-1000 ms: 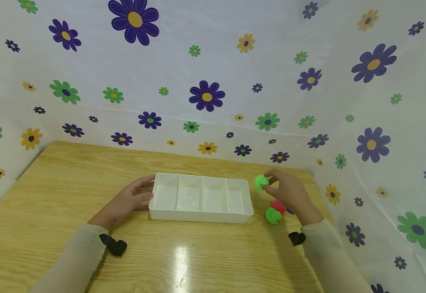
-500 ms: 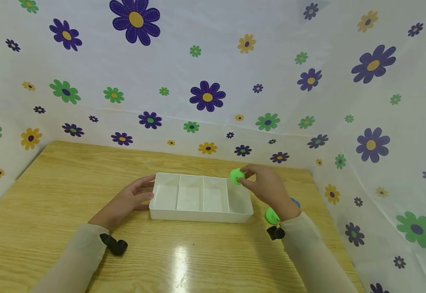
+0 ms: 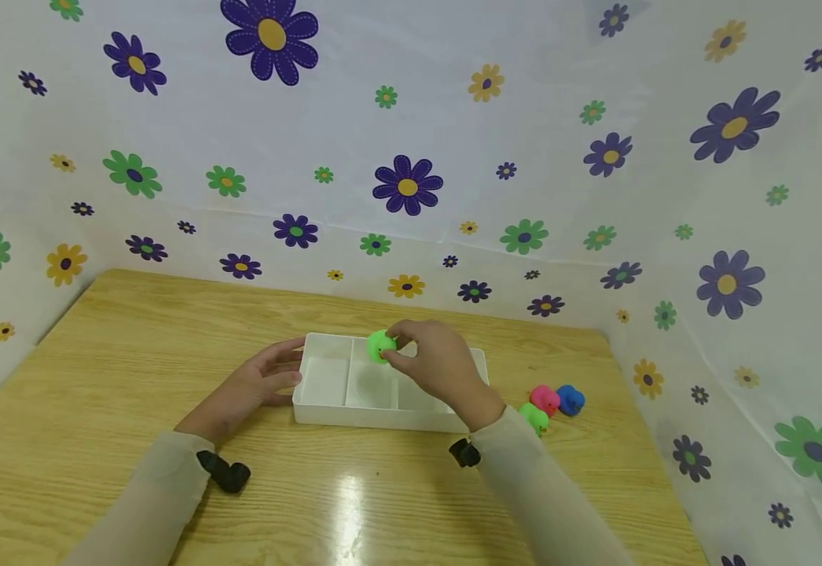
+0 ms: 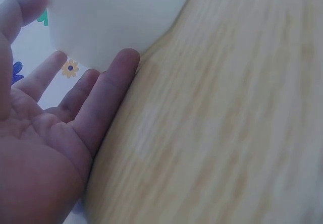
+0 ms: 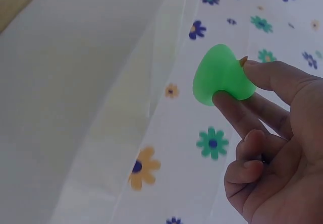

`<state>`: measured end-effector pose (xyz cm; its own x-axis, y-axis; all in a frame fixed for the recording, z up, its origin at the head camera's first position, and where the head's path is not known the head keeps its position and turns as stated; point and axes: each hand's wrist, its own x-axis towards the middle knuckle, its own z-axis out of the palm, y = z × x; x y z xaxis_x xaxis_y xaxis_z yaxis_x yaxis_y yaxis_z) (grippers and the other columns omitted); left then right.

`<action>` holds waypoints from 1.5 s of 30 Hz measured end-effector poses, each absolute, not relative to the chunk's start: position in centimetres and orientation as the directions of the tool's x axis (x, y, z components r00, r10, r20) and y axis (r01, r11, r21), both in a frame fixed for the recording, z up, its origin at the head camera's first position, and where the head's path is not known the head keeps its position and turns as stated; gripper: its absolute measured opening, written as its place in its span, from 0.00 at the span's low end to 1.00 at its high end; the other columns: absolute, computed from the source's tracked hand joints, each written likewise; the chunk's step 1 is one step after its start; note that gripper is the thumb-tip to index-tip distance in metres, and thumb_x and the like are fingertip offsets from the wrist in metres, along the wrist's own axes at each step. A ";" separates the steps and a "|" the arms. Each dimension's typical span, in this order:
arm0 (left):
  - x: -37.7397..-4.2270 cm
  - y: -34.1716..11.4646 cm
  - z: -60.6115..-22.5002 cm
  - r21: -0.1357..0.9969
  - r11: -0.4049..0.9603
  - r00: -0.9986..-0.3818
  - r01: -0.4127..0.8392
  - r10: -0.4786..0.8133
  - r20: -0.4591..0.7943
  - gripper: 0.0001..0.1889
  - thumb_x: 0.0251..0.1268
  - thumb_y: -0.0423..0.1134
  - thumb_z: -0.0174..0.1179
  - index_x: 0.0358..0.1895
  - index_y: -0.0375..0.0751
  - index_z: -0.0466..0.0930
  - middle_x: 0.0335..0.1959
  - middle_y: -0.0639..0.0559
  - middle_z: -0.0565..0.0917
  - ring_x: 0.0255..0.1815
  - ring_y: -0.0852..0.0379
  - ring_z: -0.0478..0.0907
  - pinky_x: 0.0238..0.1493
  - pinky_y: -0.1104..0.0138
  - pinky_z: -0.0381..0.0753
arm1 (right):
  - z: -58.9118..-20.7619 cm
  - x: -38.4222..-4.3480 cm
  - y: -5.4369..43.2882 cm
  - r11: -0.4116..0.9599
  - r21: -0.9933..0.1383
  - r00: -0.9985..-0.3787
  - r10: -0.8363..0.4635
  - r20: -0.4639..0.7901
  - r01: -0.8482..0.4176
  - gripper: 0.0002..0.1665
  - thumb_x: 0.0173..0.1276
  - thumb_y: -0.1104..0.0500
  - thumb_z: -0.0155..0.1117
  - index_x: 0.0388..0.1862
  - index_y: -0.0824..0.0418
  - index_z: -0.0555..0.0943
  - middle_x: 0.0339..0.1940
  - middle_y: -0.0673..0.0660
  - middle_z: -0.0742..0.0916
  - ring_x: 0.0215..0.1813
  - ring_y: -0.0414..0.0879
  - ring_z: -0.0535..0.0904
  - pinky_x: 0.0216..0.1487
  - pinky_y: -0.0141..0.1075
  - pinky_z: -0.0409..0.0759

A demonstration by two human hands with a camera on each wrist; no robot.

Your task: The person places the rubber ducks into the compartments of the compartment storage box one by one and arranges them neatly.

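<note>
With the green duck [image 3: 377, 347] held by the right hand [image 3: 442, 365] and showing over the far rim of the white box [image 3: 340, 415], in line with the second compartment from the left hand [image 3: 251, 385], the step looks to be a carry over the dividers. To do it well, I would hold the duck high enough to clear every wall, then lower it straight into one compartment, with the fingertips let go only once it rests on the floor of the box. A light pinch should do, as the duck seems soft and a hard squeeze might make it spring away. A steady left hand would help stop the box sliding.

The right hand pinches the duck between thumb and fingertips, its last two fingers curled in beneath. The left hand is spread, fingers apart, touching the near end of the box without grasping it. Behind the right hand, by its forearm, a pink duck [image 3: 544, 399], a blue duck [image 3: 570, 400] and another green duck [image 3: 535, 419] sit close together on the table [image 3: 170, 338].
</note>
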<state>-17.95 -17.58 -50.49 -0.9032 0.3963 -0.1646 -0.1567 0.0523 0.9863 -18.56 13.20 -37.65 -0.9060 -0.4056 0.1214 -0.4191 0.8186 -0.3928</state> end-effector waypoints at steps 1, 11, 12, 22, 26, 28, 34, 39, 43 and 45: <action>-18.0 -17.6 -50.5 0.987 0.053 -0.903 -0.153 0.398 -0.161 0.37 0.76 0.47 0.62 0.82 0.58 0.57 0.79 0.44 0.62 0.75 0.37 0.66 0.61 0.51 0.83 | -37.8 -18.5 12.6 0.811 -0.394 -0.900 -0.417 0.127 -0.432 0.15 0.69 0.50 0.74 0.52 0.53 0.88 0.40 0.48 0.92 0.46 0.49 0.86 0.41 0.40 0.82; -18.1 -17.2 -50.7 0.986 0.076 -0.905 -0.148 0.392 -0.166 0.39 0.74 0.52 0.63 0.83 0.58 0.56 0.79 0.43 0.62 0.75 0.36 0.66 0.61 0.51 0.84 | -38.4 -18.2 9.5 0.793 -0.341 -0.863 -0.481 0.158 -0.505 0.15 0.69 0.49 0.75 0.50 0.52 0.88 0.39 0.47 0.92 0.46 0.46 0.86 0.38 0.36 0.82; -18.1 -17.3 -50.7 0.986 0.077 -0.905 -0.147 0.391 -0.166 0.39 0.74 0.52 0.63 0.83 0.58 0.56 0.79 0.43 0.62 0.75 0.36 0.67 0.61 0.51 0.84 | -38.5 -18.2 9.2 0.793 -0.339 -0.862 -0.484 0.153 -0.506 0.15 0.69 0.48 0.75 0.50 0.52 0.88 0.39 0.47 0.92 0.46 0.46 0.86 0.37 0.36 0.82; -17.9 -17.4 -50.3 0.988 0.067 -0.906 -0.142 0.392 -0.157 0.38 0.76 0.49 0.62 0.83 0.56 0.54 0.80 0.41 0.60 0.75 0.35 0.65 0.61 0.51 0.84 | -39.6 -18.5 6.8 0.809 -0.279 -0.852 -0.517 0.081 -0.517 0.16 0.71 0.45 0.71 0.51 0.51 0.87 0.40 0.46 0.92 0.39 0.39 0.87 0.32 0.28 0.78; -17.8 -17.5 -50.3 0.988 0.058 -0.906 -0.143 0.394 -0.155 0.38 0.77 0.47 0.61 0.84 0.54 0.54 0.80 0.39 0.59 0.76 0.34 0.64 0.61 0.51 0.84 | -40.3 -18.9 6.3 0.822 -0.269 -0.858 -0.512 0.039 -0.502 0.17 0.72 0.44 0.70 0.51 0.51 0.87 0.40 0.45 0.92 0.39 0.38 0.86 0.34 0.29 0.80; -17.8 -17.5 -50.3 0.987 0.054 -0.907 -0.151 0.389 -0.160 0.37 0.77 0.46 0.61 0.83 0.54 0.54 0.80 0.40 0.59 0.76 0.34 0.64 0.61 0.52 0.84 | -40.7 -19.0 6.0 0.828 -0.265 -0.861 -0.509 0.018 -0.495 0.17 0.72 0.44 0.70 0.51 0.51 0.87 0.40 0.45 0.91 0.40 0.38 0.86 0.35 0.31 0.81; -17.8 -17.5 -50.2 0.987 0.055 -0.907 -0.153 0.388 -0.162 0.36 0.78 0.45 0.60 0.83 0.54 0.55 0.80 0.40 0.59 0.76 0.35 0.64 0.60 0.53 0.84 | -41.9 -19.2 5.4 0.830 -0.268 -0.858 -0.514 -0.024 -0.490 0.15 0.72 0.45 0.70 0.51 0.51 0.87 0.41 0.45 0.91 0.41 0.38 0.85 0.39 0.33 0.82; -17.8 -17.5 -50.1 0.988 0.057 -0.906 -0.146 0.394 -0.157 0.35 0.79 0.44 0.59 0.83 0.53 0.54 0.80 0.39 0.59 0.75 0.34 0.65 0.61 0.52 0.84 | -42.6 -19.5 4.9 0.836 -0.263 -0.859 -0.510 -0.051 -0.481 0.16 0.72 0.45 0.71 0.51 0.51 0.86 0.39 0.45 0.90 0.40 0.38 0.83 0.38 0.32 0.81; -17.8 -17.6 -50.0 0.988 0.062 -0.905 -0.142 0.395 -0.155 0.35 0.80 0.43 0.58 0.83 0.53 0.54 0.80 0.39 0.59 0.75 0.34 0.65 0.61 0.52 0.84 | -43.0 -19.7 4.6 0.847 -0.250 -0.863 -0.500 -0.072 -0.470 0.16 0.71 0.44 0.71 0.50 0.51 0.86 0.35 0.44 0.88 0.35 0.37 0.80 0.33 0.31 0.78; -17.8 -17.6 -50.0 0.988 0.062 -0.904 -0.143 0.397 -0.156 0.35 0.80 0.44 0.58 0.84 0.53 0.54 0.80 0.39 0.59 0.75 0.34 0.65 0.61 0.52 0.83 | -43.1 -19.7 4.5 0.851 -0.243 -0.865 -0.495 -0.079 -0.465 0.16 0.72 0.43 0.71 0.50 0.51 0.86 0.34 0.44 0.87 0.34 0.37 0.79 0.31 0.31 0.77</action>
